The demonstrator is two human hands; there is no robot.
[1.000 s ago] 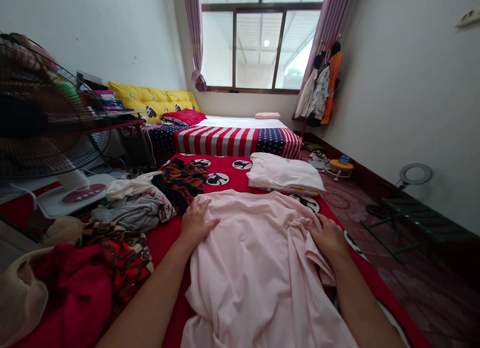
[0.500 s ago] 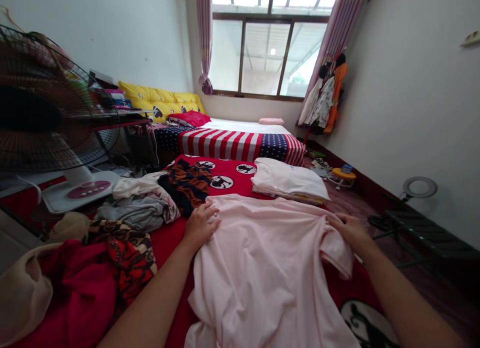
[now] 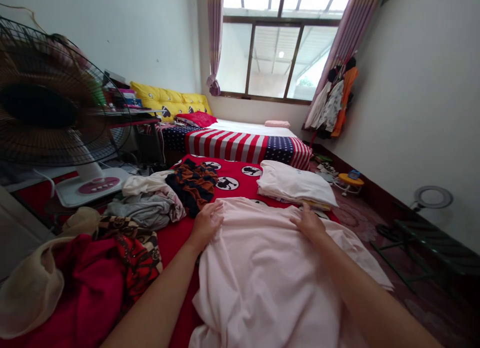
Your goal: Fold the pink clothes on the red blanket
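A pale pink T-shirt (image 3: 262,268) lies spread in front of me on a red cover (image 3: 240,183) with round black-and-white prints. My left hand (image 3: 205,224) is closed on its far left edge, fingertips bent over the fabric. Near the neckline, right of the middle, my right hand (image 3: 309,224) pinches the cloth. The sleeve on the right lies fanned out beyond my right forearm. Just past the shirt is a folded stack of clothes with a white shirt (image 3: 294,180) on top.
Left of me are heaped clothes: a brown-and-black striped garment (image 3: 195,183), grey cloth (image 3: 135,210) and magenta cloth (image 3: 88,278). A fan (image 3: 41,108) stands beyond them. A bed with a flag-pattern cover (image 3: 232,145) is at the back. At right are a yellow stool (image 3: 350,180) and a ring light (image 3: 433,197).
My right hand has moved left from the shirt's right shoulder to near the neckline. The right sleeve has spread outward to the right. My left hand stays at the left edge.
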